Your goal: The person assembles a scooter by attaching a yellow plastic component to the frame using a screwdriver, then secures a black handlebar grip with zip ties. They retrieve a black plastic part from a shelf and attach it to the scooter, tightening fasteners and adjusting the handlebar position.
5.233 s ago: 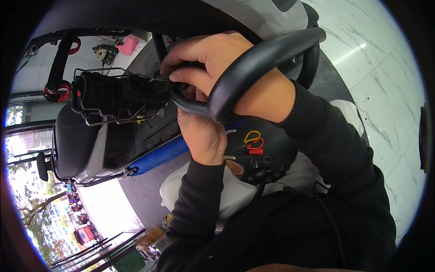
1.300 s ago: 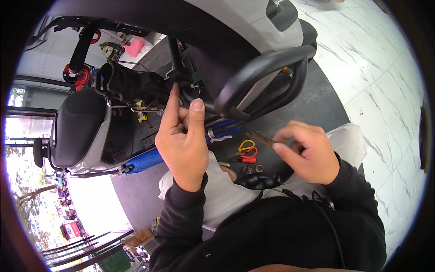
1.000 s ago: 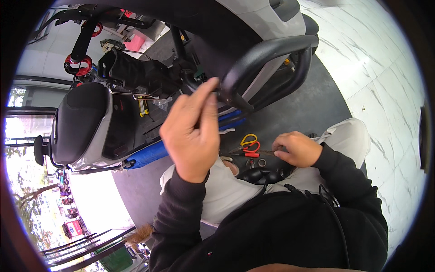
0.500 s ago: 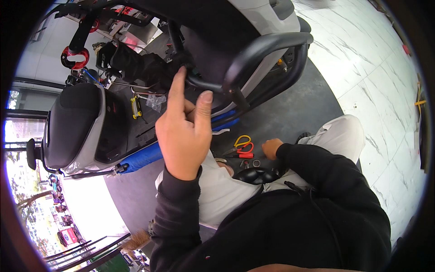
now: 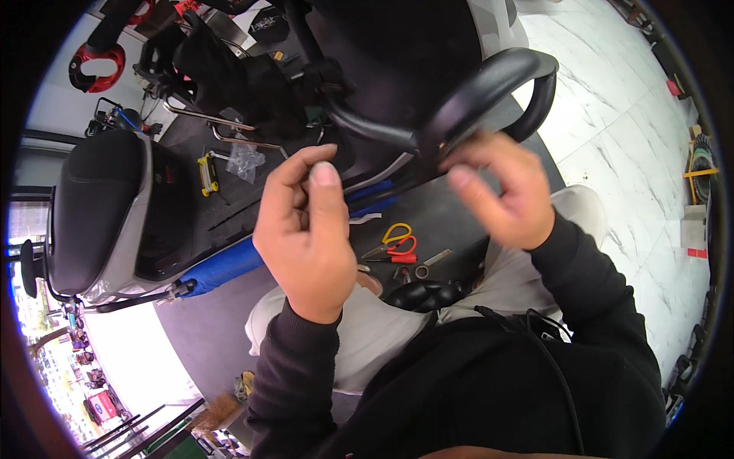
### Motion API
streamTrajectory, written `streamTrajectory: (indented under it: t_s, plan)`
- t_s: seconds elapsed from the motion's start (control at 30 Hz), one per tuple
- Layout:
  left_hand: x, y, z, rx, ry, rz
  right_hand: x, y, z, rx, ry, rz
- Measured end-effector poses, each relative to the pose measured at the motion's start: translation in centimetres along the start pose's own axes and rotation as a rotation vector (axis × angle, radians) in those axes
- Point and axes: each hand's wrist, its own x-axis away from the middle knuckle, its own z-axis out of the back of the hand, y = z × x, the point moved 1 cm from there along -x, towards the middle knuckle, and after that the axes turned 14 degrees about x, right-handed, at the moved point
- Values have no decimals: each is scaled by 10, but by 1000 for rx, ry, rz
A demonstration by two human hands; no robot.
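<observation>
My left hand point(image 5: 306, 229) is raised in front of the scooter's footboard point(image 5: 180, 229), fingers half curled and thumb apart from the index finger, with nothing visible between them. My right hand point(image 5: 508, 187), slightly blurred, is at the joint of the scooter's black tubular guard bar point(image 5: 382, 130). Its thumb and index finger come close together there; anything small between them cannot be made out. On the dark mat below lie scissors point(image 5: 397, 239) with yellow and red handles, a red-handled tool point(image 5: 403, 259), a metal ring point(image 5: 421, 271) and a flat metal strip point(image 5: 439, 258).
The scooter's black seat point(image 5: 103, 203) stands at the left. A yellow folding tool set point(image 5: 207, 174) and a clear plastic bag point(image 5: 245, 159) lie on the footboard. A blue roll point(image 5: 222, 269) runs along its near side. White marbled floor point(image 5: 634, 145) spreads at the right.
My right hand has risen from the floor beside the tools to the guard bar. My left index finger has bent toward the thumb. The view has shifted a little.
</observation>
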Motion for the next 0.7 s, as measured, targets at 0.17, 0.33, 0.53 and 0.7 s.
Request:
streamTrajectory:
  t_s: [0.17,0.33,0.53,0.7]
  plan:
    - [-12,-37,-26,771,135,269,-36,2,-12,-502,-77,-354]
    - [-16,-63,-58,1125,192,213,-84,12,-28,-1248,-373,-628]
    - [-18,-69,-61,1238,253,83,-110,10,-30,-953,-662,-401]
    - [-26,-71,-54,1179,230,46,-99,13,-31,-781,-469,-458]
